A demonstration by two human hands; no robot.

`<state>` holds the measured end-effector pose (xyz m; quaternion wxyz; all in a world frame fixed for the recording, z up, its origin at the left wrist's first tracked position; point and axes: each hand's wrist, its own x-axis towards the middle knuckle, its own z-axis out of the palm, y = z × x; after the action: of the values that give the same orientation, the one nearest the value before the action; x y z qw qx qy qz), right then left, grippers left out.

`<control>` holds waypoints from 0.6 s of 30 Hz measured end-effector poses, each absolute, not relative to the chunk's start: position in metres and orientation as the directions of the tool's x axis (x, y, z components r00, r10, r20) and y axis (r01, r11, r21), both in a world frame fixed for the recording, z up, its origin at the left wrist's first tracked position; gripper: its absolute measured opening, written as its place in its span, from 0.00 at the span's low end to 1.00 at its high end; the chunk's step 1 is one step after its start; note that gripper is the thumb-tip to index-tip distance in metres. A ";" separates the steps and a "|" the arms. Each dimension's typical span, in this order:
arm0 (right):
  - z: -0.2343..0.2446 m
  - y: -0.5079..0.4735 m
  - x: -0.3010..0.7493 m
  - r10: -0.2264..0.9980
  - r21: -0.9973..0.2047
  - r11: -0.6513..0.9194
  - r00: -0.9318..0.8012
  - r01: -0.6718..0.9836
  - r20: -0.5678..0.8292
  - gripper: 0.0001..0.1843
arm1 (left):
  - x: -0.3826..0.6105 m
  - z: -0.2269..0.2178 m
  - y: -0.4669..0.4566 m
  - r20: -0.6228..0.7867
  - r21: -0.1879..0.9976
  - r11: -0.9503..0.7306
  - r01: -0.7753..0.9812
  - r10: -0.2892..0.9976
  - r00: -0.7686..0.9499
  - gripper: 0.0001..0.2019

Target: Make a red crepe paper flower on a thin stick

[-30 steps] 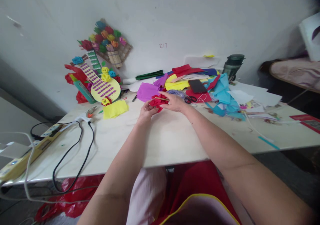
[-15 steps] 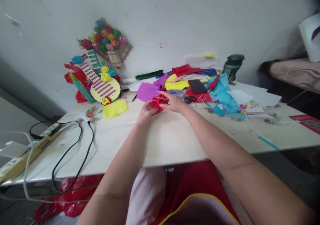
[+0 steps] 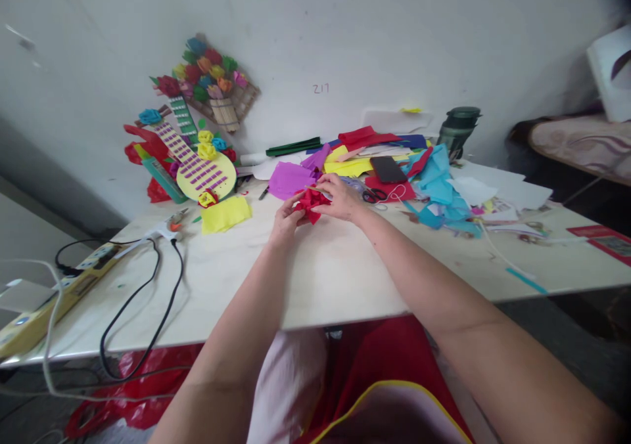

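The head camera looks forward and down across the table toward the wall.

A pale worktop stands against a scuffed, grey-white wall marked with small red handwritten characters, under soft, even light. At right, dark-edged furniture bears pale pink patterned fabric; dark grey floor shows below.
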<state>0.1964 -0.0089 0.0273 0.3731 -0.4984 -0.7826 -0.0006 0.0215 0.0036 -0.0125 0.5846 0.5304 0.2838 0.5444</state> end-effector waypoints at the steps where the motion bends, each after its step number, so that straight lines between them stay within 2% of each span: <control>1: 0.028 -0.008 0.198 0.773 -0.354 0.495 -0.216 0.793 0.596 0.27 | 0.022 -0.013 0.004 0.243 0.930 -0.155 -0.333 0.939 0.243 0.29; 4: 0.029 -0.009 0.200 0.800 -0.357 0.458 -0.202 0.814 0.566 0.28 | 0.022 -0.014 0.006 0.226 0.937 -0.144 -0.318 0.945 0.238 0.29; 10: 0.033 -0.013 0.198 0.886 -0.479 0.395 -0.188 0.784 0.424 0.32 | 0.022 -0.015 0.007 0.215 0.944 -0.146 -0.295 0.952 0.216 0.28; 18: 0.031 -0.010 0.199 0.852 -0.470 0.476 -0.259 0.743 0.455 0.25 | 0.022 -0.012 0.003 0.206 0.944 -0.124 -0.307 0.945 0.253 0.23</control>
<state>0.1990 -0.0101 0.0308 0.3394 -0.5054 -0.7893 0.0803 0.0224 0.0030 -0.0119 0.5891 0.5285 0.3019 0.5314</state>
